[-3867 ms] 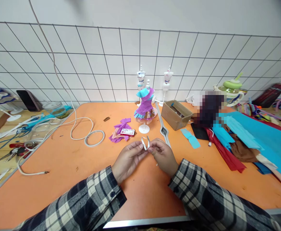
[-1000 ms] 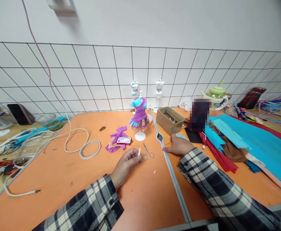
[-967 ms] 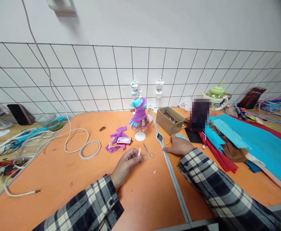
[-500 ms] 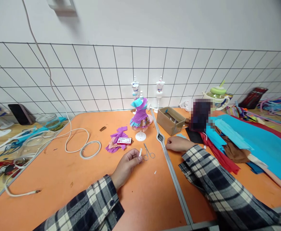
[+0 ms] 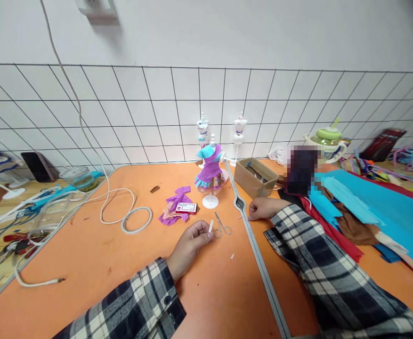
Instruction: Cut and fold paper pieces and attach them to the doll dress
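My left hand (image 5: 191, 242) rests on the orange table (image 5: 96, 254) and pinches a small white strip (image 5: 211, 225) between thumb and fingers. Small scissors (image 5: 221, 226) lie just right of that strip. My right hand (image 5: 263, 208) lies beyond the metal seam (image 5: 259, 263), its fingers closed on a thin light sliver at the fingertips that I cannot name. A small mannequin in a purple and blue paper dress (image 5: 210, 172) stands on a white base behind the scissors.
Purple paper scraps with a small red-and-white card (image 5: 178, 208) lie left of the mannequin. A tape ring (image 5: 137, 220) and white cable (image 5: 116, 202) lie further left. A cardboard box (image 5: 256, 177), blue and red fabric (image 5: 354, 202) and a green-lidded pot (image 5: 328, 140) sit right.
Earlier both hands held a curled white strip together. Now the left holds a short piece alone, the scissors lie on the table, and the right hand has reached across the seam.
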Motion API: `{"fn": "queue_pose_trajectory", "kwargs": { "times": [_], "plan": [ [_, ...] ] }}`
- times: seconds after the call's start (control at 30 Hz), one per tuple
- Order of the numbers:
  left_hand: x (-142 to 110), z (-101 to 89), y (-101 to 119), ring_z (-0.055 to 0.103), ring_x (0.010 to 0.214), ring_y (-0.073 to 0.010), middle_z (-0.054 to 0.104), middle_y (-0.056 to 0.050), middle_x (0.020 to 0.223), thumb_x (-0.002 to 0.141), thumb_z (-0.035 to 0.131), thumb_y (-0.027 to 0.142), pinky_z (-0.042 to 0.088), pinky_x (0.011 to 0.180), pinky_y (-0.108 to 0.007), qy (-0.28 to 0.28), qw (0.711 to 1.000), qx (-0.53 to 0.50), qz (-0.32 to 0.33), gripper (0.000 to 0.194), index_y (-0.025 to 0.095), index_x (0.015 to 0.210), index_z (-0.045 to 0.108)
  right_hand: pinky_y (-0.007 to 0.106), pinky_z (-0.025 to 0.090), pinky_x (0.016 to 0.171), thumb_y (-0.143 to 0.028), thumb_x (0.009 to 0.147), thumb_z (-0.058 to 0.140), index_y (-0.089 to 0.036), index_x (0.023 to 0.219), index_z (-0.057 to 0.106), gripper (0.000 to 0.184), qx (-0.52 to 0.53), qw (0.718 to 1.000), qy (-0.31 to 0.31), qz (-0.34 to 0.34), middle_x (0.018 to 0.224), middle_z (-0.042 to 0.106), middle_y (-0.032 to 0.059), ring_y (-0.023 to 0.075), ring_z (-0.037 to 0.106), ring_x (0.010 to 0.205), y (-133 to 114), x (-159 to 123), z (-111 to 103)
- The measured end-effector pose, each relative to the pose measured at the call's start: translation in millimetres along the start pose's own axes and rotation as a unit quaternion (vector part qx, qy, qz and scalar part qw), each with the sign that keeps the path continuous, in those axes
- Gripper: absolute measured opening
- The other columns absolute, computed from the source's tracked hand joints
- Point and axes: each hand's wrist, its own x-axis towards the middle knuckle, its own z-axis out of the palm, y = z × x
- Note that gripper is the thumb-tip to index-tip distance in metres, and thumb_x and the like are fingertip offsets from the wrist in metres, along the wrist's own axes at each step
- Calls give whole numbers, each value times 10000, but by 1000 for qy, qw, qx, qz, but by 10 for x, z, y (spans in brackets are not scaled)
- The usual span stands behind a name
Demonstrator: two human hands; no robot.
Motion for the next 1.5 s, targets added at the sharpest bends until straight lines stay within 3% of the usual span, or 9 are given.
{"fn": "queue_pose_trajectory", "kwargs": {
  "times": [0.4,0.73,0.93,1.03,1.13,1.23,1.3,1.4,1.5],
  "plan": [
    [11,-9,10,431,719,-143,507,12,729,745,733,372,320,672,-271,-12,999,36,0,299,168,749,514,262,403,535,-429,712,672,-164,592,647,292,5,999,-12,44,640,653,47,164,595,579,-61,144,-22],
    [6,6,27,441,723,-148,503,12,727,737,738,376,325,678,-271,-15,999,38,1,303,169,746,518,316,418,645,-763,595,630,-143,709,672,632,-40,996,41,65,849,675,132,278,640,841,136,182,4],
    [5,-6,13,417,701,-136,482,20,717,745,736,374,320,667,-266,-20,998,51,11,311,170,740,501,269,372,569,-744,686,576,-172,793,652,586,-7,998,53,34,784,661,62,210,618,752,238,17,13],
    [-3,3,17,429,713,-139,492,17,729,743,741,377,323,671,-266,-14,999,50,15,310,168,752,512,251,357,539,-676,761,549,-167,792,647,519,66,994,90,8,727,645,30,173,589,680,288,-115,57],
    [-19,31,30,438,705,-134,501,20,734,725,762,381,329,671,-261,-5,999,43,14,319,168,761,527,253,399,594,-554,795,579,-161,842,678,408,190,958,197,-80,753,659,33,171,591,712,106,-256,224],
    [-43,73,38,432,689,-125,507,23,735,720,774,378,332,666,-254,-4,999,40,13,316,164,787,551,273,459,688,-467,828,563,-184,1059,689,387,336,890,254,-176,881,688,46,171,608,778,-324,-361,515],
    [-59,103,41,437,692,-125,512,21,737,726,770,384,340,672,-253,-1,999,40,15,311,163,795,563,297,482,736,-425,783,627,-186,1087,692,392,394,854,260,-221,909,691,50,164,608,769,-625,-397,708],
    [-75,137,42,461,717,-136,533,7,755,733,764,396,358,689,-257,5,999,41,19,308,161,792,572,307,503,711,-399,743,674,-189,1005,709,338,486,807,251,-223,863,701,47,162,617,736,-906,-405,896],
    [-74,146,34,476,729,-141,550,-4,767,737,762,397,367,694,-258,6,998,50,22,307,158,811,586,307,515,688,-399,700,713,-181,898,706,294,565,767,233,-195,795,693,41,167,627,721,-970,-390,958]
  ]
}}
